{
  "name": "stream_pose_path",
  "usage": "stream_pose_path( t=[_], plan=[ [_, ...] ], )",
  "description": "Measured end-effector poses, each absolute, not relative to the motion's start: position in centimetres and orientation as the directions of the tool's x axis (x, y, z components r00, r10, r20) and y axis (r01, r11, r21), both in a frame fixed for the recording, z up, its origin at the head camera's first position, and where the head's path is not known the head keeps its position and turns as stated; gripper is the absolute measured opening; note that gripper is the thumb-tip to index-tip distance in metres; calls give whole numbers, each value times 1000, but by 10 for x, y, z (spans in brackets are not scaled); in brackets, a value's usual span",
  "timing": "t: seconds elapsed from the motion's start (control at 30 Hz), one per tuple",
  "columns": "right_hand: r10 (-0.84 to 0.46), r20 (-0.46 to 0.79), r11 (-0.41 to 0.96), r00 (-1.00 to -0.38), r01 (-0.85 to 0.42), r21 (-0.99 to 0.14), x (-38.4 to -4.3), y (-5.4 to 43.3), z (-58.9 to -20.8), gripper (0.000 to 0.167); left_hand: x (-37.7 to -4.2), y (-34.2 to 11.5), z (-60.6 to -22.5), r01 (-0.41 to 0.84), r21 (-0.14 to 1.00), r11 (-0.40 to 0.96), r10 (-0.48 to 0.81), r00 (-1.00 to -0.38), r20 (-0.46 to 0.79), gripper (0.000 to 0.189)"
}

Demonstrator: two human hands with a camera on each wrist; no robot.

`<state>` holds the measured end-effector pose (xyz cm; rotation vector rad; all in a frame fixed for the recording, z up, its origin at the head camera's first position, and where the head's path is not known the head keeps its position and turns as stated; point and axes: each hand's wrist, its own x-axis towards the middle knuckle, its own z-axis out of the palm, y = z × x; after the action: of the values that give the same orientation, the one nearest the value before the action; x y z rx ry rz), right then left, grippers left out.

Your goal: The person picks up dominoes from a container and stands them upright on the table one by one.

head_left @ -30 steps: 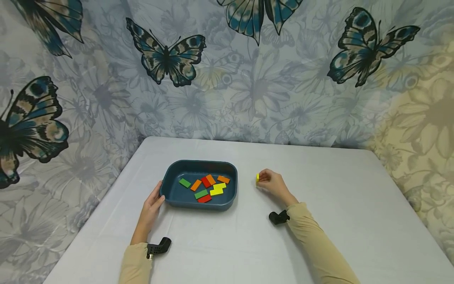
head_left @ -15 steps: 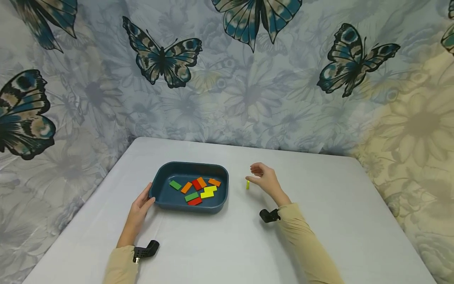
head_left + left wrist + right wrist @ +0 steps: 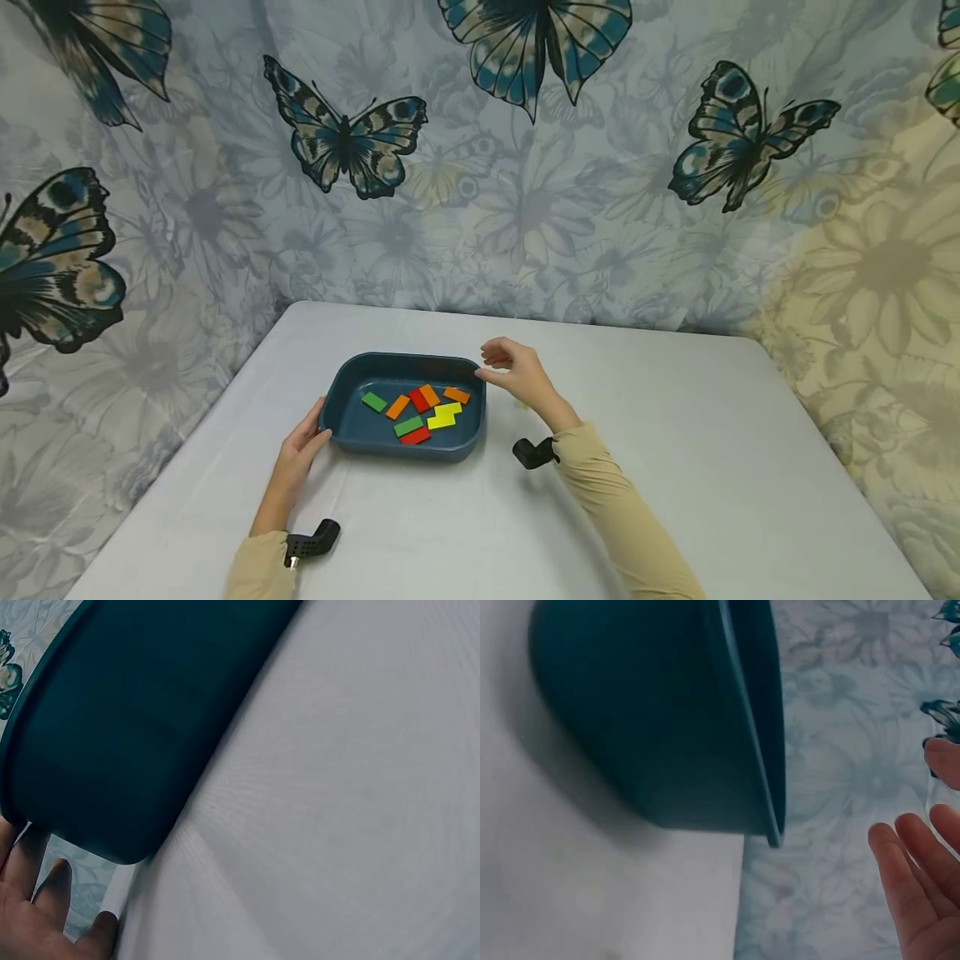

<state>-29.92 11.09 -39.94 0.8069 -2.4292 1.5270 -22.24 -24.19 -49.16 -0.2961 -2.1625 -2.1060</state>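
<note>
My left hand (image 3: 294, 462) rests against the left end of a dark blue rectangular dish (image 3: 405, 454), its thumb at the front corner. In the left wrist view, loosely extended fingers (image 3: 54, 896) lie beside the dish's end wall. My right hand (image 3: 522, 377) is at the dish's right rim, with fingers parted and nothing between them. The dish holds several flat small blocks: green (image 3: 374, 402), orange (image 3: 398, 407), red (image 3: 416, 436) and yellow (image 3: 442, 422). Outside it, a yellow block (image 3: 526, 407) shows only slightly past my right wrist.
A white cloth (image 3: 420, 533) covers the table. Behind it hangs a butterfly-patterned fabric backdrop (image 3: 525, 217). Black wrist cameras (image 3: 534, 453) sit at both sleeve cuffs.
My right hand has released the yellow block, leaving it standing on the table, and moved left to the dish's rim. My left hand stays at the dish. The head view has shifted slightly.
</note>
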Motion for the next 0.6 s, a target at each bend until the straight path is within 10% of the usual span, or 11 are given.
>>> stream_pose_path(
  t=[0.6],
  plan=[
    [-481, 336, 348, -809, -529, -774, -291, 58, -425, 38, -219, -245, -496, 222, 975, -1, 91, -971, 221, 58]
  ],
)
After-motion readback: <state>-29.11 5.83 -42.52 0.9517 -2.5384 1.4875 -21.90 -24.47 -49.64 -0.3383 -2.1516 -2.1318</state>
